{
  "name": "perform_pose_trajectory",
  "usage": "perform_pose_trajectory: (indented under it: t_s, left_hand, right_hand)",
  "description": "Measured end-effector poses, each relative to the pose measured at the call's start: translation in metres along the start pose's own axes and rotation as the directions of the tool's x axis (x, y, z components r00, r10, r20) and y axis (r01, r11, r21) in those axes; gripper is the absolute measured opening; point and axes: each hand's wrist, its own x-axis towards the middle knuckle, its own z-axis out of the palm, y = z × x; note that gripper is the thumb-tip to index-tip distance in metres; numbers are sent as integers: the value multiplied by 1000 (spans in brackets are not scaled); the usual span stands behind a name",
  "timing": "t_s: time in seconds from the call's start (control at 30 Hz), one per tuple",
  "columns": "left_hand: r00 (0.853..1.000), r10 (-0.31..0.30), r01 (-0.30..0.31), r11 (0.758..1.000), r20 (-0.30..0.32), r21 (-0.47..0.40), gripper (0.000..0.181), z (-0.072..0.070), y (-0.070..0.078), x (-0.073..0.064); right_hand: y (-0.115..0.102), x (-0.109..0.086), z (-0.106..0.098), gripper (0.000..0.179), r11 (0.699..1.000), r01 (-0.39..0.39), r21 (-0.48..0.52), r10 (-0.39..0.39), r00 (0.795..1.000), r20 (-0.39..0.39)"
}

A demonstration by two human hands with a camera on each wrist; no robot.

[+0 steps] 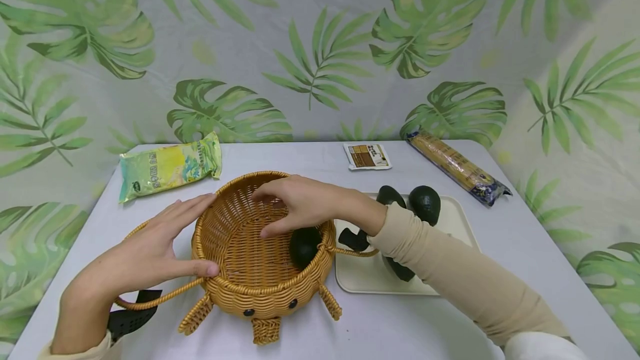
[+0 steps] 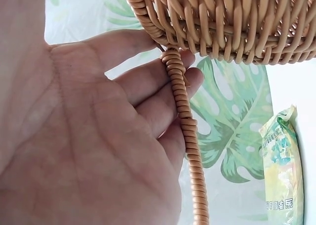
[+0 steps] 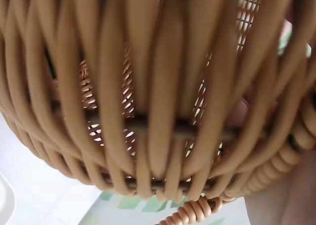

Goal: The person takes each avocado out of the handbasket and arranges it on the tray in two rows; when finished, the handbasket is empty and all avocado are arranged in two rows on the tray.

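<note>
A round wicker basket (image 1: 264,288) with animal-like feet and eyes stands at the centre of the table. My left hand (image 1: 145,251) rests on its left rim, fingers extended and thumb on the near edge; in the left wrist view its fingers lie behind the wrapped wicker handle (image 2: 185,104). Above the basket's opening is my right hand (image 1: 305,201), its fingers spread and nothing between them. One dark green avocado (image 1: 304,249) lies inside at the right wall. In the right wrist view the woven wall (image 3: 163,86) hides the right hand almost wholly.
Right of the basket, a cream tray (image 1: 462,226) holds several avocados (image 1: 425,204), partly covered by the right forearm. A green-yellow food packet (image 1: 170,165) lies back left. Toward the back right are a small flat packet (image 1: 369,156) and a long noodle pack (image 1: 455,165).
</note>
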Motion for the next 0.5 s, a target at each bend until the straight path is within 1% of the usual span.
perform_pose_trajectory:
  t_s: [0.13,0.27,0.37,0.5]
  left_hand:
    - [1000,6,-6,1000,6,0,115,0,0,0]
    - [1000,4,-4,1000,8,-4,116,0,0,1]
    - [1000,8,-8,1000,7,-8,116,0,0,1]
    - [1000,17,-16,1000,7,-15,116,1,1,1]
  right_hand:
    - [1,3,3,71,999,-20,-44,22,999,39]
    - [-1,6,5,70,993,-38,-112,50,993,105]
    - [-3,8,7,65,988,-52,-148,76,984,159]
    - [-5,8,9,64,977,-82,-195,126,966,226]
